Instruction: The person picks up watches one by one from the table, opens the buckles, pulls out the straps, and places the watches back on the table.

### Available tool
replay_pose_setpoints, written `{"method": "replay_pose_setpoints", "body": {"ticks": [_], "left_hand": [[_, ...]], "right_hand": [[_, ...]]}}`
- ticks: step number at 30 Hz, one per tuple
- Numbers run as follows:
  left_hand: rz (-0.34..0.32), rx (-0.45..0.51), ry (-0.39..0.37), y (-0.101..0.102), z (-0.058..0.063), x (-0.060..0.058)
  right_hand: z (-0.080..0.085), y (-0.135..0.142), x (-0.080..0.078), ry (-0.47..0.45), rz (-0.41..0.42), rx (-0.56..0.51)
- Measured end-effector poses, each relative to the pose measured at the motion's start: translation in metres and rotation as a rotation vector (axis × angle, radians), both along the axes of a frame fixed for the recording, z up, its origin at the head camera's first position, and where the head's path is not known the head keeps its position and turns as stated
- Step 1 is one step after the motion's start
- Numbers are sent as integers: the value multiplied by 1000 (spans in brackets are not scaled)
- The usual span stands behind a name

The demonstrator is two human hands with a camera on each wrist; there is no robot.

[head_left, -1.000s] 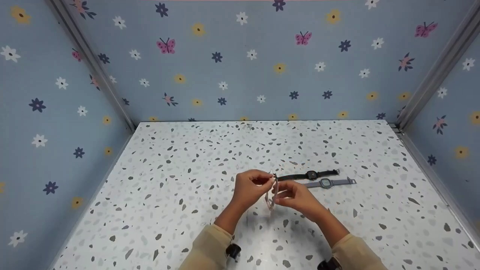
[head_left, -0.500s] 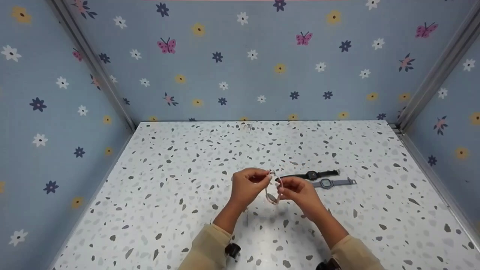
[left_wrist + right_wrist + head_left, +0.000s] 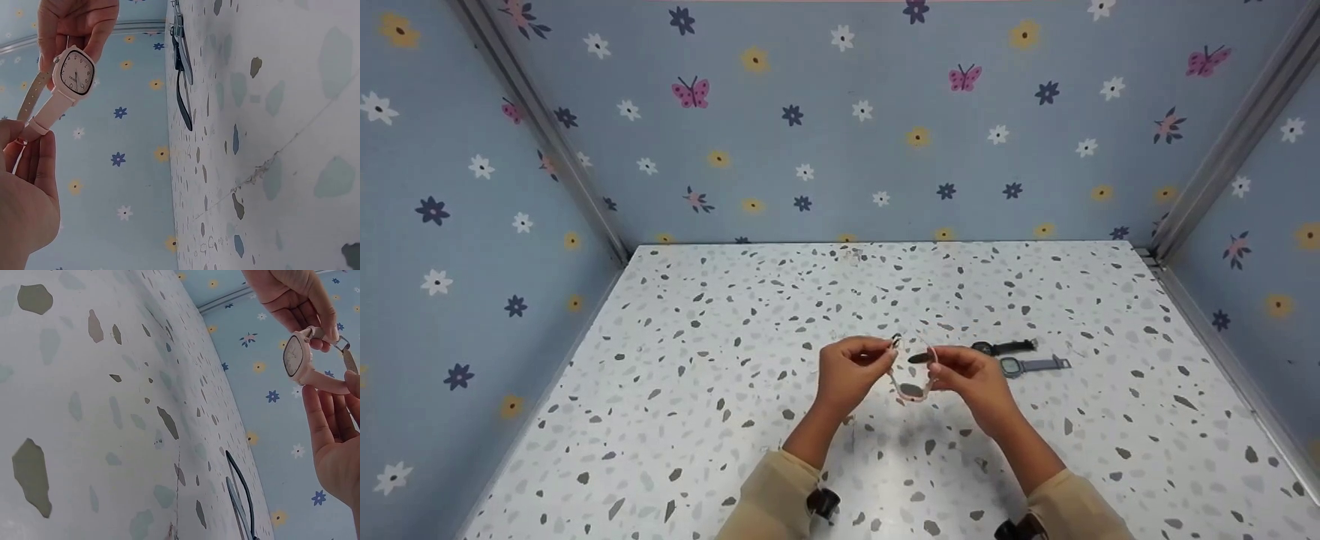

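Observation:
A pale pink wristwatch with a rounded square white dial hangs between both hands above the table. My left hand pinches the buckle strap on the left side, close to its end. On the other side, my right hand pinches the strap with the holes. The two strap ends stand apart, so the watch forms a U with its case at the bottom in the head view. The metal buckle shows beside the left fingers in the right wrist view.
A black watch and a grey watch lie stretched out side by side on the speckled white table, partly behind my right hand. Flower-patterned panels enclose the back and sides.
My right hand has moved right and slightly up, away from the left, which shifted a little left. The pink watch's strap ends have spread apart and its case has risen. The other watches stayed put.

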State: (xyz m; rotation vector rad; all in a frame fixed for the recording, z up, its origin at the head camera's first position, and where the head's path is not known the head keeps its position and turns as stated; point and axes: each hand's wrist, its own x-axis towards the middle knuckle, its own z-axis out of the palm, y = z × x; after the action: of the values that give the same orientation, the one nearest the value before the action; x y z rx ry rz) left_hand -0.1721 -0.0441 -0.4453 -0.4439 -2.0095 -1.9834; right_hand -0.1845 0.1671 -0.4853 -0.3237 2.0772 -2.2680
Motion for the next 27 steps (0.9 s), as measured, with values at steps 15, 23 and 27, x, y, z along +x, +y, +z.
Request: {"method": "replay_pose_setpoints", "body": {"ticks": [15,23,27], "left_hand": [[21,68,-86,-5,-10,-5],[52,180,-155,-6,-31,-17],[47,253,-169,-5,-32,-18]], "right_hand": [[2,2,0,-3,-64,-102],[1,2,-1,-40,-100,-237],[0,1,-1,-85,-118,-310]]}}
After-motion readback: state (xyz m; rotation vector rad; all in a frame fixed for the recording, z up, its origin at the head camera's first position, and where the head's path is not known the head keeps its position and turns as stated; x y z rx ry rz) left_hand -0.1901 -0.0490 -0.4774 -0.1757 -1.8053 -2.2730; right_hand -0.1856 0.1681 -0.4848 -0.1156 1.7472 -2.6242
